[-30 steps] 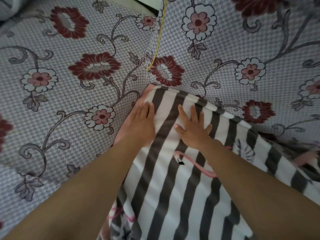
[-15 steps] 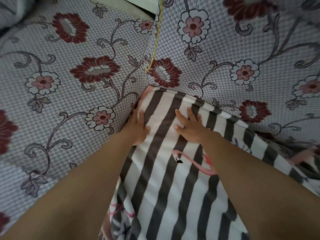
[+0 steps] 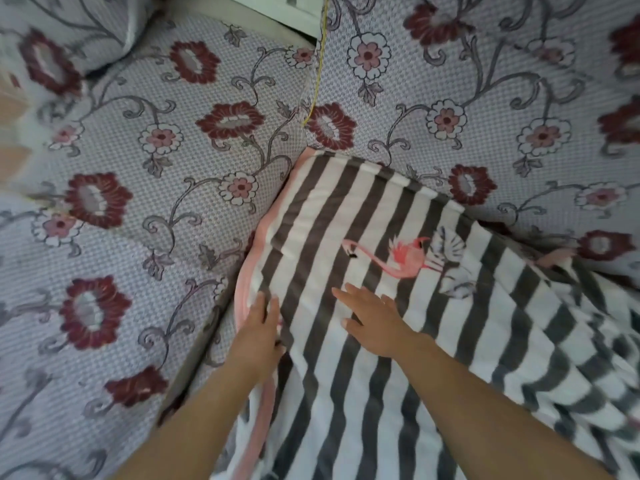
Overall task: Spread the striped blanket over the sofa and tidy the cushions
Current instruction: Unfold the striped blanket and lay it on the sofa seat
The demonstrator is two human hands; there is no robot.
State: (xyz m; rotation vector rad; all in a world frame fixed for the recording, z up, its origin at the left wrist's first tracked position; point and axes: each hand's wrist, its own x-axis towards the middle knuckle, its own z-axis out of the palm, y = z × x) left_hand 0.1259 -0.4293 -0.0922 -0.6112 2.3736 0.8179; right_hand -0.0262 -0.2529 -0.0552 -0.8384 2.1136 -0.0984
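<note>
The striped blanket (image 3: 346, 209), grey and white with a pink border and a flamingo print, lies over the sofa seat, its far corner pushed into the sofa's inner corner. My left hand (image 3: 258, 332) rests flat on the blanket's pink left edge, beside the armrest. My right hand (image 3: 375, 322) lies palm down on the stripes, fingers apart, below the flamingo. The blanket's right part is rumpled. The sofa (image 3: 156, 209) is covered in lilac fabric with dark red and pink flowers.
A floral cushion (image 3: 65, 32) sits at the top left on the armrest. A yellow cord (image 3: 317, 77) hangs down the seam between armrest and backrest. A white ledge (image 3: 277, 8) shows behind the sofa.
Both hands have slid back towards me along the blanket, away from the tucked corner. The flamingo print, earlier under my right forearm, now lies uncovered.
</note>
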